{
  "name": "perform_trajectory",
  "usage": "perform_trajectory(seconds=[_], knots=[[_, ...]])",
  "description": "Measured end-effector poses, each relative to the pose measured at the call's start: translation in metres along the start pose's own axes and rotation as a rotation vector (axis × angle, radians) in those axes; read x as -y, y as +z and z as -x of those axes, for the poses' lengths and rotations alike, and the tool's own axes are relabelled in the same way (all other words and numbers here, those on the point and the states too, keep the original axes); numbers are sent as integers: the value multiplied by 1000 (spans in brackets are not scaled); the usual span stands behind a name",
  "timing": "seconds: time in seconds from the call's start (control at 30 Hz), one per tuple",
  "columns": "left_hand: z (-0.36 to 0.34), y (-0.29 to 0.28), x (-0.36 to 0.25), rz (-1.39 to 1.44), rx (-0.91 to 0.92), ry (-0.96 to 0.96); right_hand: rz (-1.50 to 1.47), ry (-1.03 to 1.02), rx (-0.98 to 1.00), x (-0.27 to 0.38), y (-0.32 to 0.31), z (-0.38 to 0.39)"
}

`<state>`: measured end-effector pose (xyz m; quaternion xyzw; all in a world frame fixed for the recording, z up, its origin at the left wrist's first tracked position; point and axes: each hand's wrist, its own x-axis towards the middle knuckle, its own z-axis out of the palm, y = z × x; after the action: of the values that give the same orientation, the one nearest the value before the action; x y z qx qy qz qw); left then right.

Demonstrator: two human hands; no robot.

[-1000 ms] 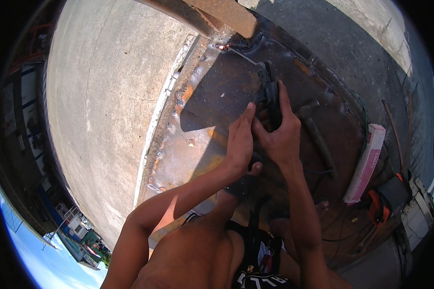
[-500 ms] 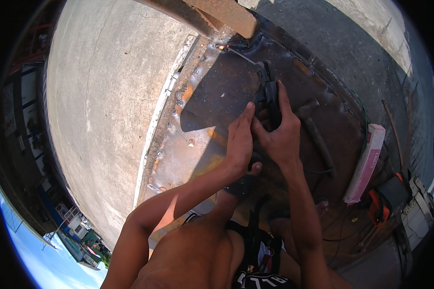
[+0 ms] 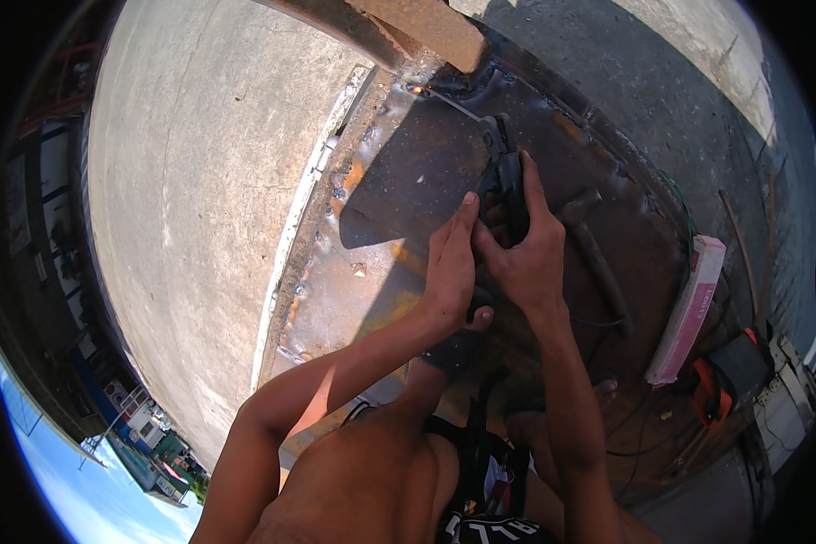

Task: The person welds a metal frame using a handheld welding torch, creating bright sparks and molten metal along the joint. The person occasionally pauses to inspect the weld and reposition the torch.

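My right hand point(image 3: 530, 249) grips a black electrode holder point(image 3: 512, 177) near the middle of the view. My left hand point(image 3: 451, 263) is closed against its left side, fingers together. From the holder a thin electrode point(image 3: 455, 104) reaches up-left to a small orange glow point(image 3: 419, 90) at a joint on the rusty steel plate point(image 3: 399, 290), just below a rusty beam point(image 3: 408, 27). Right of my hands a dark hammer-like tool point(image 3: 598, 263) lies on the plate. A dark shadow covers much of the plate.
A long pink-and-white box point(image 3: 682, 317) lies at the right, beside an orange-and-black case or machine point(image 3: 725, 376) with cables. Thin rusty rods point(image 3: 739, 254) lie beyond. A white strip point(image 3: 295, 213) runs along the plate's left side, with concrete ground point(image 3: 181, 181) outside it. My feet are below my hands.
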<state>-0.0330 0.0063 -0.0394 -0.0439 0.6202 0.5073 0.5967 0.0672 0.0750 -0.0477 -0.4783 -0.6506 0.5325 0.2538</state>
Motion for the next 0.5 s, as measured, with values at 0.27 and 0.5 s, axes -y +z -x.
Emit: perform_trajectory(seconds=[0.27,0.5], knots=[[5,3,-7,64,26,-7,-8,34,28,3,1,0],[5,3,-10,65,25,-34,-4,14,31,4,1,-2]])
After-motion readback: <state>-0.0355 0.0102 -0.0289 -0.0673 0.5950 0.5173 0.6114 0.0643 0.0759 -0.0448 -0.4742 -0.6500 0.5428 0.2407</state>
